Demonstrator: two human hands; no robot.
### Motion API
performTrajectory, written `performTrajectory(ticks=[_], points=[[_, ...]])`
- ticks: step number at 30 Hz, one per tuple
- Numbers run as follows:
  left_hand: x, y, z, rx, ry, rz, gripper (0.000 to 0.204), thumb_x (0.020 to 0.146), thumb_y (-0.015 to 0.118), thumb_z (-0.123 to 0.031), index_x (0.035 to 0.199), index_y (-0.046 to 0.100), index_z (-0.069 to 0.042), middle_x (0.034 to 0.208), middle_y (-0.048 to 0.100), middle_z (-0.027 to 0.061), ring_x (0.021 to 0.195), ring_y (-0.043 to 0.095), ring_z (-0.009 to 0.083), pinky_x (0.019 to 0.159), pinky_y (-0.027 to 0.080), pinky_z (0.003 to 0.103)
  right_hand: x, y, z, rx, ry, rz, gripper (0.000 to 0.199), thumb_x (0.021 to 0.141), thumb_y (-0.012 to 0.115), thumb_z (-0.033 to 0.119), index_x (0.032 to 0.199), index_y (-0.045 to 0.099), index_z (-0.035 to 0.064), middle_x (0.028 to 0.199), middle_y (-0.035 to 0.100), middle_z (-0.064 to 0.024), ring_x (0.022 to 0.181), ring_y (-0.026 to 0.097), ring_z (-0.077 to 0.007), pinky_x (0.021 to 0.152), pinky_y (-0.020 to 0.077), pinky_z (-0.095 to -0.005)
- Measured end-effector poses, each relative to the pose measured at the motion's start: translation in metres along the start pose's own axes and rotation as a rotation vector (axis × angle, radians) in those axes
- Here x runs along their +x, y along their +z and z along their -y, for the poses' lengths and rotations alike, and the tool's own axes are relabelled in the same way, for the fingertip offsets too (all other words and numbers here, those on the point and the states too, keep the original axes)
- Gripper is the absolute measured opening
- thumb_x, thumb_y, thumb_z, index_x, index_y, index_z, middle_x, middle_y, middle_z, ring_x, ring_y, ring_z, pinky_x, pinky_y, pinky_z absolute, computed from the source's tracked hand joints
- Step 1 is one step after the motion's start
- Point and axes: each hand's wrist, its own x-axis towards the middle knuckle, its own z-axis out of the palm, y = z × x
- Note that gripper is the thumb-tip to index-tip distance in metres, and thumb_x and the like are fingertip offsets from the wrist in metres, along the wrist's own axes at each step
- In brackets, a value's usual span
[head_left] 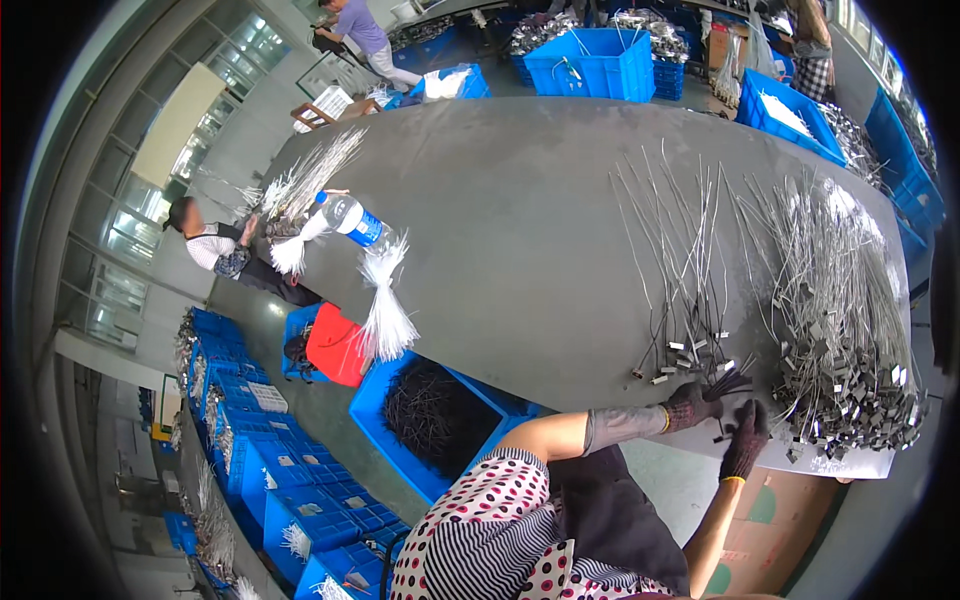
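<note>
Blue bin (pixel 500 408) of black ties (pixel 437 412) beside left hand (pixel 693 404)

I wear dark knit work gloves on my left hand (pixel 693 404) and my right hand (pixel 745 440); the right one has a yellow cuff edge. A grey sleeve cover (pixel 622 426) wraps my left forearm. My blouse (pixel 480 545) mixes red-dotted white cloth with black-and-white stripes.

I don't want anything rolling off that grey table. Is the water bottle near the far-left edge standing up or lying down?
Lying down. The water bottle rests on its side on the grey table, beside bundles of white ties.
</note>
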Motion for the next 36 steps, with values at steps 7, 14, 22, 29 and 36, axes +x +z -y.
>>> performTrajectory(ticks=[7,14,22,29,36], points=[[-0.002,-0.079,-0.026,0.681,0.223,-0.690,0.026,0.087,0.065,-0.038,0.087,0.075,-0.014,0.087,0.072,0.0120,0.078,0.069,0.0252,0.069,0.052,0.041,0.033,-0.060,-0.016,-0.810,-0.257,-0.459,0.046,0.095,0.059,0.026,0.134,0.053,0.0017,0.132,0.060,-0.0180,0.119,0.059,-0.0365,0.099,0.0465,-0.0449],[-0.077,-0.079,0.015,-0.054,-0.157,0.112,0.040,0.076,0.071,-0.046,0.081,0.073,-0.006,0.088,0.072,0.0107,0.085,0.068,0.0255,0.078,0.052,0.041,0.067,-0.038,-0.032,-0.136,0.027,-0.041,0.029,0.091,0.057,0.026,0.098,0.065,-0.0013,0.077,0.062,-0.0099,0.072,0.060,-0.0194,0.056,0.0499,-0.0340],[-0.149,-0.064,0.039,0.193,-0.168,0.441,0.049,0.072,0.081,-0.045,0.098,0.076,-0.003,0.096,0.073,0.0096,0.092,0.066,0.0172,0.084,0.052,0.035,0.022,-0.086,-0.040,0.502,0.131,-0.024,0.044,0.097,0.056,0.018,0.139,0.051,0.0033,0.131,0.060,-0.0110,0.117,0.062,-0.0234,0.086,0.0537,-0.0344],[-0.123,-0.057,0.012,-0.325,-0.262,0.497,0.023,0.093,0.067,-0.018,0.108,0.068,-0.001,0.097,0.070,0.0065,0.089,0.065,0.0159,0.083,0.053,0.031,0.024,-0.052,-0.016,0.249,0.074,-0.233,0.023,0.093,0.065,0.021,0.104,0.073,0.0029,0.075,0.062,-0.0009,0.064,0.057,-0.0116,0.060,0.0501,-0.0286],[-0.080,0.009,-0.006,-0.388,-0.327,0.241,0.029,0.093,0.066,-0.014,0.118,0.063,0.002,0.084,0.067,0.0069,0.067,0.063,0.0144,0.064,0.054,0.031,-0.011,-0.081,-0.009,-0.270,-0.197,-0.592,0.024,0.089,0.069,0.018,0.105,0.072,0.0005,0.087,0.073,-0.0095,0.080,0.068,-0.0156,0.073,0.0529,-0.0309]])
